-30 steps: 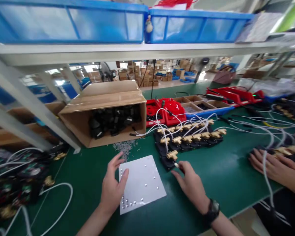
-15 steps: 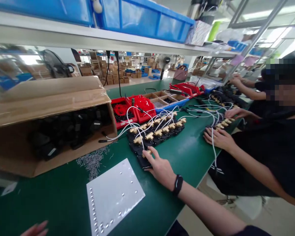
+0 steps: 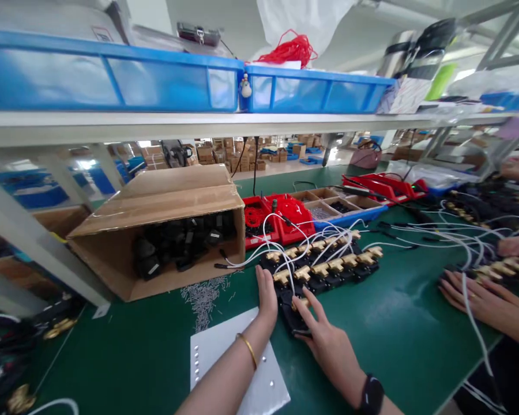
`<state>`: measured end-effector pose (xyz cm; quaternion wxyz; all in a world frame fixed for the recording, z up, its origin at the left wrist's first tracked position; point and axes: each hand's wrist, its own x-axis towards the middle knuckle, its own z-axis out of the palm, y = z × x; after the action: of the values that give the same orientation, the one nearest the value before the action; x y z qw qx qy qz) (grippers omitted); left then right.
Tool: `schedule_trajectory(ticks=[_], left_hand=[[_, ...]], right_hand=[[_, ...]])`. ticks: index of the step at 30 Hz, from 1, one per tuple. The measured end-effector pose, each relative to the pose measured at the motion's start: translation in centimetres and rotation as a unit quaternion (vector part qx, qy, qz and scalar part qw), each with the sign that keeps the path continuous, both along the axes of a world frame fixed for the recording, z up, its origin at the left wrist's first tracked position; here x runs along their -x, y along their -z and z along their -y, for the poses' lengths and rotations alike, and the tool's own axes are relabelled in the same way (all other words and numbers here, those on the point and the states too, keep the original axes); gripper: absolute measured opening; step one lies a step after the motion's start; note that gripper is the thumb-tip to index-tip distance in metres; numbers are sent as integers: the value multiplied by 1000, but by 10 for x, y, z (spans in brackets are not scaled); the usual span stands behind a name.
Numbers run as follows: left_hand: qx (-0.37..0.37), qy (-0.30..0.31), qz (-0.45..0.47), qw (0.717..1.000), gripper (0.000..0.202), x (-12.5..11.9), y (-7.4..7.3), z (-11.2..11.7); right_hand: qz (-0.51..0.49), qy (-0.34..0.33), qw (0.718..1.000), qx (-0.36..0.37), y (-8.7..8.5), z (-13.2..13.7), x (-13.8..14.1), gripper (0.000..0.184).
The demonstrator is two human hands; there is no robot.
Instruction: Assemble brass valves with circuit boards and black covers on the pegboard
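Two rows of black housings topped with brass fittings stand on the green bench, white cables looping over them. My right hand grips the nearest black housing, fingers on its brass fitting and thumb low at its front edge. My left hand is upright with fingers stretched, its palm along the left side of the rows; whether it presses on them I cannot tell. Under my left forearm lies a white sheet with shiny round dots. Small pale pins are heaped behind it.
An open cardboard box holds black parts at left. Behind the rows are red bins and a blue divided tray. A shelf with blue crates crosses above. At right, a co-worker's hands handle similar fittings.
My left hand has come in from the lower left to the left side of the rows. My right hand stays on the nearest housing. The view has swung left.
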<state>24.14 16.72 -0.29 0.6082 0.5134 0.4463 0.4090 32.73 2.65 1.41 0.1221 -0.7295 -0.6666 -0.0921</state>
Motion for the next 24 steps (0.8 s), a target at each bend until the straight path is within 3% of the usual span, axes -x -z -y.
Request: schedule_trajectory(ticks=[4, 8, 12, 15, 17, 19, 21, 24], left_hand=[[-13, -34, -23, 999, 81, -8, 12, 4], [-28, -39, -43, 998, 77, -11, 14, 2], [-38, -24, -52, 998, 78, -9, 9, -2], [-36, -2, -50, 998, 78, 3, -2, -4], [-42, -1, -49, 998, 78, 24, -15, -5], [-61, 0, -43, 997, 73, 59, -29, -4], [-99, -1, -57, 994, 62, 107, -44, 4], [-148, -71, -148, 975, 39, 192, -58, 30]], right_hand=[[-10, -19, 1000, 5, 0, -3, 0, 76], [-40, -26, 998, 32, -3, -8, 2, 79], [-50, -21, 997, 59, -15, -11, 5, 83], [-39, -5, 997, 59, -26, -8, 3, 85], [-59, 12, 998, 37, -28, 1, 2, 81], [-97, 24, 995, 8, -20, 16, 4, 56], [-135, 23, 990, -14, -3, 38, 9, 29], [-199, 7, 980, -29, 34, 62, 6, 25]])
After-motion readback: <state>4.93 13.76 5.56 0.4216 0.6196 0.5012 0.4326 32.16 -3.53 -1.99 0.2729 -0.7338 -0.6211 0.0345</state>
